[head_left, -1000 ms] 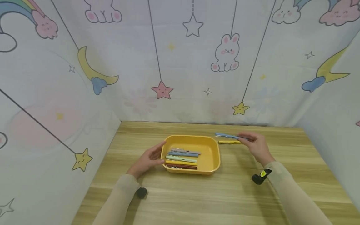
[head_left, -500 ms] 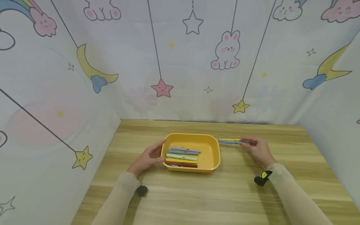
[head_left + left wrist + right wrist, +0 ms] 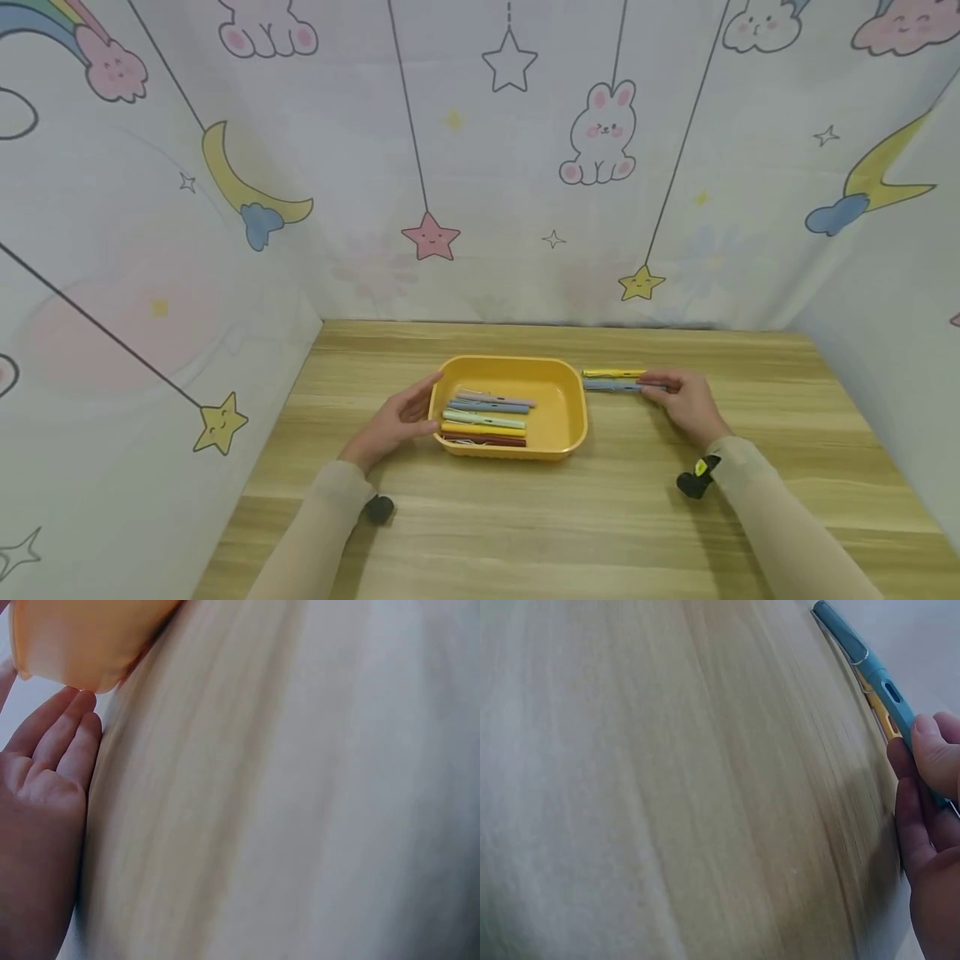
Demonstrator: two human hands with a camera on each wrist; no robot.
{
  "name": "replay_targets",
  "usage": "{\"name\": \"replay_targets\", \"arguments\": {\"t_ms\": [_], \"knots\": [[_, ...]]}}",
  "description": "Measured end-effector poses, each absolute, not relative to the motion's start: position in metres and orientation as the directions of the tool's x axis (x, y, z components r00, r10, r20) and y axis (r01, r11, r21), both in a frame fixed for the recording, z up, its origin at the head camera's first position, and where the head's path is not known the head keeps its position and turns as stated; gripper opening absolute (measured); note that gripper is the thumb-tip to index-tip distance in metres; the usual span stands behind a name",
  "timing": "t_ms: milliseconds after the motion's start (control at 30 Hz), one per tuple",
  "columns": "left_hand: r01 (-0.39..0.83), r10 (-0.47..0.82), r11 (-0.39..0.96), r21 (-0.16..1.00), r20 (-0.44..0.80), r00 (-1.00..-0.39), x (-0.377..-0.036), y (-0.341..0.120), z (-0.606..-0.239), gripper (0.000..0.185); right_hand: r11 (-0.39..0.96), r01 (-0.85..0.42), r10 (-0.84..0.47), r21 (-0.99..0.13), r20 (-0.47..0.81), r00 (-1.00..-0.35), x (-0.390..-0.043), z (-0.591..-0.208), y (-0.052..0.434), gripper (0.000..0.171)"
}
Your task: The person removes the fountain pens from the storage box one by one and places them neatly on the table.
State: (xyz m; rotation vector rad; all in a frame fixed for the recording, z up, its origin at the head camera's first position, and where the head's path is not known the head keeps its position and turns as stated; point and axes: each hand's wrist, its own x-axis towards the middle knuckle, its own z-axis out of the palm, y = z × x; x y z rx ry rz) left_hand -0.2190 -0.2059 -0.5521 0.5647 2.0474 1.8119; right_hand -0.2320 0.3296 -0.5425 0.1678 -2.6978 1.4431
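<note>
My right hand point(image 3: 686, 410) pinches a blue pen point(image 3: 611, 386) between thumb and fingers, low over the table to the right of the tray. Just behind it, parallel, lies a yellow pen point(image 3: 613, 373). In the right wrist view the blue pen point(image 3: 889, 690) partly covers the yellow pen point(image 3: 885, 718). My left hand point(image 3: 390, 425) rests against the left end of a yellow tray point(image 3: 558, 408), fingers fairly straight. From the left wrist its fingertips touch the wall of the tray point(image 3: 82, 652). Inside the tray lie several pens, among them a light green pen point(image 3: 483, 419) and a brown pen point(image 3: 495, 442).
Everything stands on a wood-grain table point(image 3: 480, 525). Behind it and on both sides hang pale walls point(image 3: 510, 167) printed with stars, moons and rabbits. A black wrist camera point(image 3: 697, 479) hangs at the right cuff, another black camera point(image 3: 378, 509) at the left.
My right hand has brought the blue pen from behind the yellow pen over to its near side and lowered it toward the table. My left hand has stayed at the tray.
</note>
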Motion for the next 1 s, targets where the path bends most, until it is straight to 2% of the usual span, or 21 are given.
{"name": "replay_targets", "arguments": {"t_ms": [333, 1000], "knots": [[0.069, 0.519, 0.081, 0.994, 0.017, -0.854, -0.2186, -0.2060, -0.5523, 0.083, 0.651, -0.218, -0.086, -0.727, 0.214, -0.973, -0.2357, -0.5452, 0.3287, 0.016], [0.078, 0.524, 0.074, 0.994, 0.028, -0.851, -0.2201, -0.2066, -0.5548, 0.083, 0.718, -0.288, -0.110, -0.633, 0.305, -0.946, -0.2336, -0.5486, 0.3256, 0.015]]}}
